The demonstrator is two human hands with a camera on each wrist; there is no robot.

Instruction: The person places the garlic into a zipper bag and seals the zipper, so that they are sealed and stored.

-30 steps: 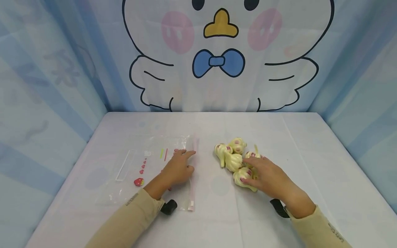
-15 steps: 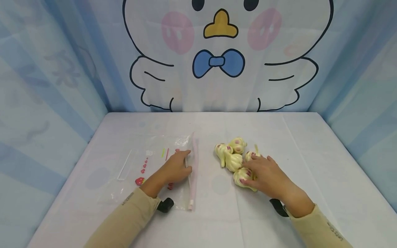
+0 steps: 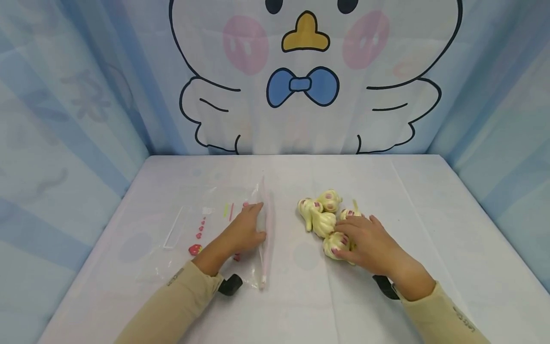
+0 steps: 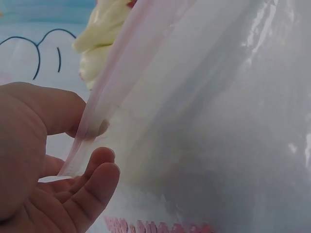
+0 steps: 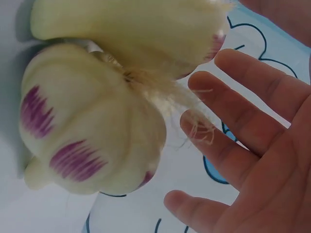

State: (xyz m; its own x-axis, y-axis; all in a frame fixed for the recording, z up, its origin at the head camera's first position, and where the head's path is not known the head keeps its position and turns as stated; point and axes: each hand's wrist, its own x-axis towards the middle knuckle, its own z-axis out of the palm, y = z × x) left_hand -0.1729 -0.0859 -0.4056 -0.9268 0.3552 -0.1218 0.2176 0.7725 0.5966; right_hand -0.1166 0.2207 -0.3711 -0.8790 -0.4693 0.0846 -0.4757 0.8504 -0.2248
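Spanning the clear bag (image 3: 215, 224) on the bench (image 3: 408, 205), the person's left grip (image 3: 242, 231) sits at its raised pink edge (image 3: 269, 224), fingers (image 4: 97, 187) bent there; whether they pinch the film, I cannot tell. Little looks done: every visible garlic bulb (image 3: 324, 224) lies outside the bag, clustered to its right, where the right grip (image 3: 367, 241) is spread, nothing grasped.

The garlic bulbs (image 3: 323, 224) are pale yellow with streaky purple patches. The clear bag (image 3: 216, 220) at left has a pink edge and red prints. Sleeves (image 3: 167, 308) are beige with dark lettering, the desk (image 3: 301, 308) white. The far curtain (image 3: 301, 129) bears a white, black-outlined figure with pink cheeks and blue bow tie (image 3: 301, 85).
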